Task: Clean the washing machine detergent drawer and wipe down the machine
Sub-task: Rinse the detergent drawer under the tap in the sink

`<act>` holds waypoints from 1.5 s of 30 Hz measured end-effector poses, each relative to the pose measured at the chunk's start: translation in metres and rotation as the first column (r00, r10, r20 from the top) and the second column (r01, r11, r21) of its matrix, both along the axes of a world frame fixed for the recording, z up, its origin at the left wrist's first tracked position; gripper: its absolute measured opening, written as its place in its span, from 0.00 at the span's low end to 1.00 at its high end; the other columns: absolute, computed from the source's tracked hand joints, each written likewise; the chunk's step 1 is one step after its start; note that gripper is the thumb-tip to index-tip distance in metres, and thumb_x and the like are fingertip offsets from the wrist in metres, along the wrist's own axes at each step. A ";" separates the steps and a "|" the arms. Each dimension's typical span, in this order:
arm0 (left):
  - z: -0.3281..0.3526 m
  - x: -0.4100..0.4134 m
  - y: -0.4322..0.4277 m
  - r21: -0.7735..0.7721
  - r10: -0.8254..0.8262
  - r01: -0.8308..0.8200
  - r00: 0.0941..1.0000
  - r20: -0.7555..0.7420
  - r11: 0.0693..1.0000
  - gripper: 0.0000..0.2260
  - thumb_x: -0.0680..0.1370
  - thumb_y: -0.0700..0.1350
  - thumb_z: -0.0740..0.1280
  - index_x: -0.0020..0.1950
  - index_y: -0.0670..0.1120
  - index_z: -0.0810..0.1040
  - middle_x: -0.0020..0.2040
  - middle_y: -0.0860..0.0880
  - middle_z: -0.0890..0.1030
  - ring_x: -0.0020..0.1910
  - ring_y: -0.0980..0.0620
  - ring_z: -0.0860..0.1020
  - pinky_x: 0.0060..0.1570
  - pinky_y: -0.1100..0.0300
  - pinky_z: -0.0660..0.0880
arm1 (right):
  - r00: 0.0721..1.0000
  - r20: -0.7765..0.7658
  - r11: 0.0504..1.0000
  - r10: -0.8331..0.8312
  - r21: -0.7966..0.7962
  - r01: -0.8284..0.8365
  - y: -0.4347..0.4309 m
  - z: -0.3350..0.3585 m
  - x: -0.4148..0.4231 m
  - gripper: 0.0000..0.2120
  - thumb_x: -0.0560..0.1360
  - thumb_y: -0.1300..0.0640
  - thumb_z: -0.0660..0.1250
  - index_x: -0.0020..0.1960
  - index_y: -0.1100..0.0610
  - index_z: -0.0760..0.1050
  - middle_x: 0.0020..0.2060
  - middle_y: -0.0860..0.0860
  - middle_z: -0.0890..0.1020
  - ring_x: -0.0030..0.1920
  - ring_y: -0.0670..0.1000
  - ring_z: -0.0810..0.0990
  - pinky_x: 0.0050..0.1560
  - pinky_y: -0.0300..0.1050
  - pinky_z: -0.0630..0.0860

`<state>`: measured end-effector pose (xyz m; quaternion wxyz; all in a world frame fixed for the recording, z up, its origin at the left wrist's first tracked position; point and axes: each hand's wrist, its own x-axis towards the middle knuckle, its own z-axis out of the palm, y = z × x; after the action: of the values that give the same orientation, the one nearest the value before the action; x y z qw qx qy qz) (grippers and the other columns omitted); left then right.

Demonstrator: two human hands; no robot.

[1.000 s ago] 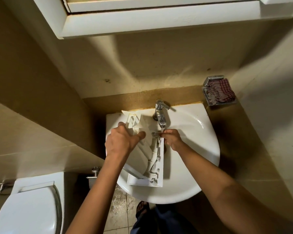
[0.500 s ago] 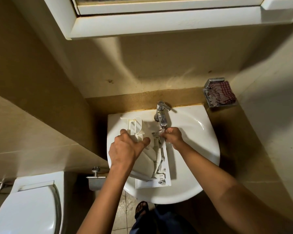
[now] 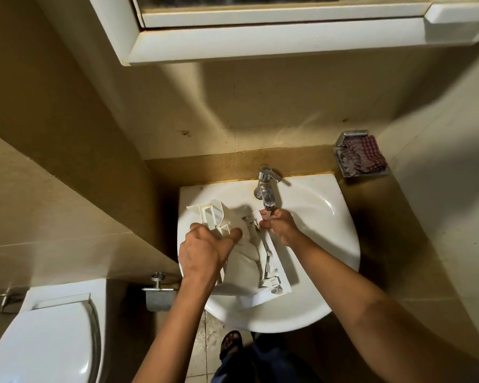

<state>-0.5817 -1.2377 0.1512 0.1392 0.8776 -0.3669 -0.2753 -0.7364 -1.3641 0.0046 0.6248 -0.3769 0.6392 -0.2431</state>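
Note:
The white plastic detergent drawer (image 3: 249, 261) lies tilted in the white sink (image 3: 329, 244), its front panel toward the near rim. My left hand (image 3: 205, 250) grips the drawer's left side wall, thumb over the edge. My right hand (image 3: 278, 225) pinches the drawer's far right corner just under the chrome tap (image 3: 266, 189). Whether water runs from the tap is hard to tell. The washing machine is out of view.
A checked red cloth (image 3: 364, 158) sits in a metal wall tray at the right. A toilet (image 3: 47, 335) stands at lower left, with a paper holder (image 3: 158, 294) beside the sink. A white mirror cabinet (image 3: 260, 37) hangs overhead. My sandalled foot (image 3: 230, 346) is below.
The drawer has swung a little, its near end shifting right in the sink. Both hands keep their hold at about the same spots.

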 end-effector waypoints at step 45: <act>-0.074 -0.062 0.079 0.047 0.443 -0.608 0.522 -0.729 0.793 0.07 0.71 0.46 0.76 0.40 0.47 0.80 0.32 0.53 0.82 0.34 0.51 0.80 0.45 0.50 0.80 | 0.889 -0.340 0.893 0.305 -0.223 -0.392 -0.001 -0.004 -0.010 0.12 0.72 0.68 0.71 0.55 0.67 0.79 0.49 0.60 0.83 0.49 0.52 0.80 0.47 0.37 0.72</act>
<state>-0.6433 -1.1587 0.0772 0.4389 0.7506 -0.0276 -0.4931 -0.7459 -1.3651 0.0008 0.4946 -0.6046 0.6046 -0.1561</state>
